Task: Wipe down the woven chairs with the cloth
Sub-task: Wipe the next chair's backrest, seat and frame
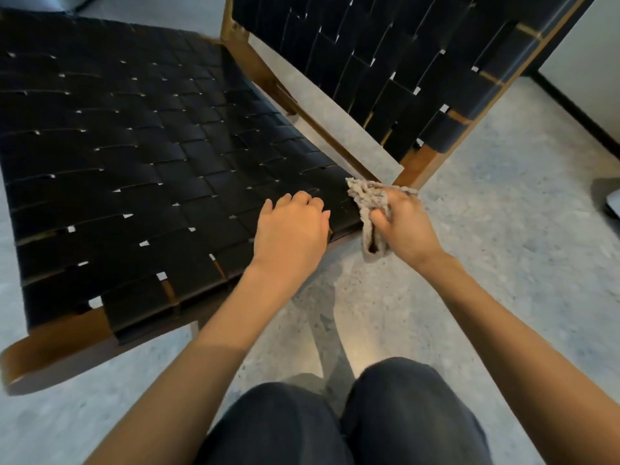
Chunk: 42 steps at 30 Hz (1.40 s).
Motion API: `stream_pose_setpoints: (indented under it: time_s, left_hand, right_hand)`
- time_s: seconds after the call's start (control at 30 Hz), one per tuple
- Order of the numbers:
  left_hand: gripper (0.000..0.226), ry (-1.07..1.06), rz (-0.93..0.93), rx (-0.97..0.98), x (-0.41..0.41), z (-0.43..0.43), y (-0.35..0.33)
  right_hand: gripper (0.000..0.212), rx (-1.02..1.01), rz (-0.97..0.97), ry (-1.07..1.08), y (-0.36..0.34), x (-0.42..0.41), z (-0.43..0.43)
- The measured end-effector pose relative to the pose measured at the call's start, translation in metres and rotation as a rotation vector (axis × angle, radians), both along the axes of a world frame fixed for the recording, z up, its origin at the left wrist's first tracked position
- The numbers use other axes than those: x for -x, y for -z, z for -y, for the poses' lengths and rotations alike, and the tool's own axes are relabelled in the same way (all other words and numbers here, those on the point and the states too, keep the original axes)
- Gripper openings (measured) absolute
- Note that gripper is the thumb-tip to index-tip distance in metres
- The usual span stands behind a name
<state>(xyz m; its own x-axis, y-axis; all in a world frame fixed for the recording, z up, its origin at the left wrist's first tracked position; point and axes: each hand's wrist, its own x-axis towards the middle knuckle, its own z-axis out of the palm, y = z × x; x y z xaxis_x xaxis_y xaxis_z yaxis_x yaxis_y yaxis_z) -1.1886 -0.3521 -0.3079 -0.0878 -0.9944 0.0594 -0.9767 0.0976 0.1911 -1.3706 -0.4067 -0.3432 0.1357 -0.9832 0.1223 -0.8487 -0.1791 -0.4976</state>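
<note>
Grey floor [469, 263], second chair [385, 68] behind: left hand [290, 229] rests relaxed on woven seat [134, 162], right hand [406, 226] clenches cloth [367, 196] in its grip.

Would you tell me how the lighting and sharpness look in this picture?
Head view: wide-angle distortion bows the woven seat at its edges; a bright glare patch lies on the floor above the knees; the cloth in the right hand looks slightly soft.

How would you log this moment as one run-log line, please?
left hand: rests on woven seat | right hand: grips cloth at seat corner
</note>
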Motion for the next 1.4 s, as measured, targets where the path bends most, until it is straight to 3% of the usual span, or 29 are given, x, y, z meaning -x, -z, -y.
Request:
stream_pose_setpoints:
  time_s: [0.3, 0.6, 0.83, 1.0, 1.2, 1.3, 1.4]
  left_hand:
    - [0.036, -0.044, 0.061, -0.045, 0.014, 0.006, -0.001]
    - [0.038, -0.039, 0.190, 0.172, 0.009, -0.004, 0.013]
    - [0.066, -0.068, 0.424, 0.202, 0.030, -0.006, 0.028]
    - [0.045, -0.050, 0.527, 0.347, 0.037, -0.027, 0.041]
    - [0.045, -0.452, 0.469, 0.386, 0.024, -0.085, 0.038]
    - [0.066, -0.460, 0.412, 0.375, 0.015, -0.095, 0.037]
    - [0.071, -0.483, 0.355, 0.407, 0.022, -0.092, 0.040]
  right_hand:
    - [0.029, -0.026, -0.129, -0.029, -0.012, 0.000, 0.007]
    - [0.033, 0.156, -0.091, -0.280, 0.000, 0.010, 0.002]
    - [0.045, 0.283, -0.101, -0.482, 0.006, 0.026, 0.024]
    - [0.040, 0.349, 0.014, -0.650, 0.011, 0.034, 0.032]
    - [0.036, 0.411, 0.191, -0.876, 0.004, 0.006, 0.009]
    - [0.036, 0.416, 0.196, -0.961, -0.003, -0.017, -0.003]
    - [0.039, 0.428, 0.208, -0.934, -0.004, -0.027, -0.010]
